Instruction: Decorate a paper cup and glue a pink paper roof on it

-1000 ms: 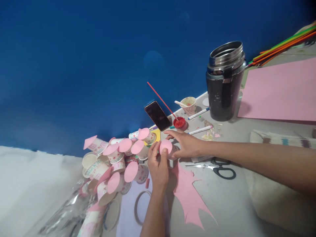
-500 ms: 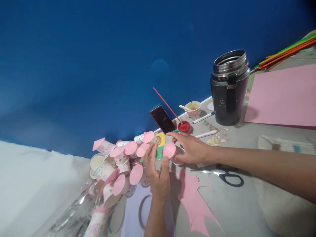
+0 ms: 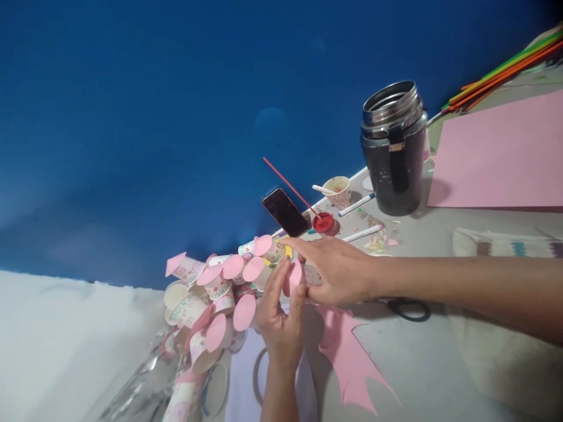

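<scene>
A small paper cup [image 3: 312, 274] with a pink paper disc [image 3: 293, 278] on its end lies between my two hands. My right hand [image 3: 336, 268] wraps round the cup from the right, thumb below and fingers above. On the other side my left hand [image 3: 281, 310] pinches the disc between thumb and fingers. Several printed paper cups with pink discs [image 3: 244, 312] are clustered to the left of my hands. Below the hands lies a cut pink paper scrap [image 3: 347, 357]. Scissors [image 3: 409, 309] are partly hidden under my right forearm.
Behind my hands are a phone [image 3: 285, 212], a red paint pot [image 3: 325, 223] with a stick, a paper cup [image 3: 338, 192] and markers [image 3: 363, 233]. A dark flask [image 3: 393, 149] stands before pink sheets [image 3: 501, 152]. Tape rings lie near lilac paper [image 3: 246, 375]; clear plastic lies left.
The held cup and its disc have shifted slightly left and turned, and my left fingers now close on the disc. My right hand reaches further left, covering more of the scissors. The view has shifted a little.
</scene>
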`<state>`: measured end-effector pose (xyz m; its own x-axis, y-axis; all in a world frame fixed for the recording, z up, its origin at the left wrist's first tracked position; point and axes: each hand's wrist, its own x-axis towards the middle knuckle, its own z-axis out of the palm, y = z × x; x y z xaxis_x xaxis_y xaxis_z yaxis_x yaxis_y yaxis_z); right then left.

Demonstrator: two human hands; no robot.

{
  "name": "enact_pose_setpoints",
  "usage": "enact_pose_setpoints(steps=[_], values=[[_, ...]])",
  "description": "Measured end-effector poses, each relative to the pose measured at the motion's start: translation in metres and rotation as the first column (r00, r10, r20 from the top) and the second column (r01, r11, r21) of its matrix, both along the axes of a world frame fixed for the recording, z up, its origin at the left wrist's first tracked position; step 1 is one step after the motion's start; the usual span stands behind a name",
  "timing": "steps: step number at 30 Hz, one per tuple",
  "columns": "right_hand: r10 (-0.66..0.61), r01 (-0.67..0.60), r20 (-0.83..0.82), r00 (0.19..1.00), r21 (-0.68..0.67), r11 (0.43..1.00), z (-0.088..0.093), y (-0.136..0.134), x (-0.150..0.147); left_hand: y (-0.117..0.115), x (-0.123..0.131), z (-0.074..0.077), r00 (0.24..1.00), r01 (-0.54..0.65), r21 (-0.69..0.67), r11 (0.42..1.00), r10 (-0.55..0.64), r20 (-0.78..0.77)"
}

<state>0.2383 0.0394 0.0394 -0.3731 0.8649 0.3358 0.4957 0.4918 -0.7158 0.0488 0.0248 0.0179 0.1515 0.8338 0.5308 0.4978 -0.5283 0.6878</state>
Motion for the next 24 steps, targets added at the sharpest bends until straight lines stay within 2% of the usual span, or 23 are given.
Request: enact_pose_setpoints(steps=[4, 9, 14, 17, 20, 24], values=[[-0.030, 0.029, -0.016, 0.999, -0.045, 0.999, -0.0003, -0.0011, 0.0012, -0.0028, 0.0046, 0.0040, 0.998, -0.051, -0.057, 0.997, 0.053, 0.025], [-0.040, 0.040, 0.001, 0.999, -0.071, 0.997, 0.0025, -0.0024, 0.0018, -0.0035, 0.0057, 0.0064, 0.998, -0.053, -0.087, 0.995, 0.054, 0.013], [-0.038, 0.040, 0.021, 0.999, -0.117, 0.992, 0.0075, -0.0029, 0.0034, -0.0021, 0.0031, 0.0033, 1.000, 0.000, -0.053, 0.999, 0.002, 0.031], [-0.045, 0.046, 0.009, 0.999, -0.190, 0.981, 0.0072, -0.0012, 0.0051, 0.0002, 0.0008, -0.0008, 0.992, 0.053, -0.086, 0.995, -0.043, 0.119], [-0.038, 0.018, -0.060, 0.997, -0.298, 0.954, 0.0067, 0.0014, 0.0070, 0.0021, -0.0016, -0.0025, 0.976, 0.105, -0.115, 0.988, -0.080, 0.203], [-0.008, -0.062, -0.180, 0.984, -0.377, 0.924, 0.0095, 0.0029, 0.0098, 0.0017, -0.0040, 0.0022, 0.966, 0.171, -0.135, 0.976, -0.140, 0.217]])
